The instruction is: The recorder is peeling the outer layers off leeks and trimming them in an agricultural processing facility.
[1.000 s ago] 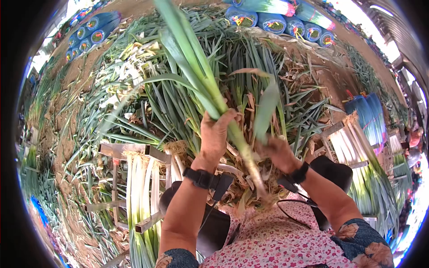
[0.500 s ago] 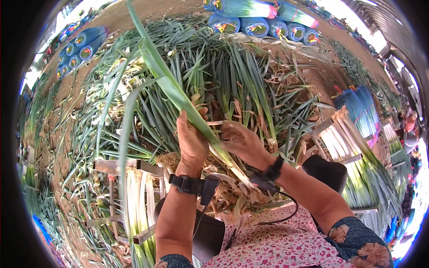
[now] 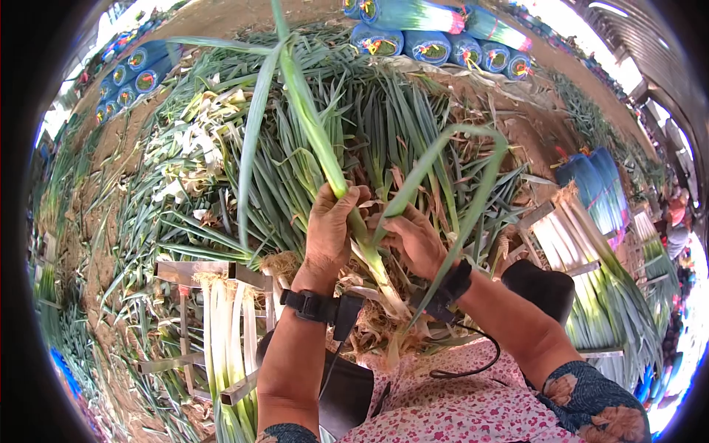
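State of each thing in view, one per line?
Left hand, closed around leek
Right hand, pinching leaf
Leek, slanted, leafy end farther away
Leaf, folded over
Left rack, loaded with leeks
Right rack, loaded with leeks
Blue-wrapped bundles, tied, stacked
Loose leeks, piled, unbundled
Wristbands, worn

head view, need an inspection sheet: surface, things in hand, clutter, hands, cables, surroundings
Surface: brown ground, littered with green leaves
Things in hand: one long green-and-white stalk, slanted, white end toward the body
Clutter: pale trimmings ahead, left
Hands: left hand grips the stalk; right hand holds a bent leaf
Cables: black cable looping below the right wrist
Surroundings: metal racks with stalks, both sides; blue-wrapped bundles beyond
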Tool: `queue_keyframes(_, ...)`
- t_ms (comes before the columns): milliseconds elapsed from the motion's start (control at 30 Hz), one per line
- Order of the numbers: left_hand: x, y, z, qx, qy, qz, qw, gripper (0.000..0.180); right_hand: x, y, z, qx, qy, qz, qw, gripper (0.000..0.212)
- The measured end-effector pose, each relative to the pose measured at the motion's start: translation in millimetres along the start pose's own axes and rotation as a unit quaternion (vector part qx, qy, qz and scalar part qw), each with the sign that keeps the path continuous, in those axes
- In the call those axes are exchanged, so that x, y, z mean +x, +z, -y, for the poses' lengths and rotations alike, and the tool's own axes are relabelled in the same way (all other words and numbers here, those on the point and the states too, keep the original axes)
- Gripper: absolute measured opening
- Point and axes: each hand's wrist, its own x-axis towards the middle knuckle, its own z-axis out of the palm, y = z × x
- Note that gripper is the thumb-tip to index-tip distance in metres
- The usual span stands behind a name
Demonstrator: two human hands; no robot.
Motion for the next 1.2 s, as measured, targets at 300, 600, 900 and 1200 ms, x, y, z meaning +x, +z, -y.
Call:
queue_keyframes(300, 3.2, -19.5, -38.6, -0.018, 0.125, -0.138, 0.982, 0.018, -112.8, -116.4, -37.6, -0.616, 0.058, 0.069, 0.783, 0.031)
queue_keyframes(600, -2.4, -5.3, -16.6, -0.097, -0.005, -0.065, 0.993, 0.023, -34.9, -36.4, -7.5, -0.296, 0.036, 0.026, 0.954, 0.045)
queue_keyframes(900, -10.6, 5.5, -16.8, -0.030, 0.037, -0.052, 0.997, 0.018, 6.9, 7.3, 7.0, -0.412, -0.047, 0.105, 0.904, 0.030)
queue_keyframes(1200, -4.0, -0.4, -9.6, 0.005, 0.068, -0.098, 0.993, 0.011, 7.6, 17.9, 7.9, -0.485, -0.078, 0.146, 0.859, 0.025)
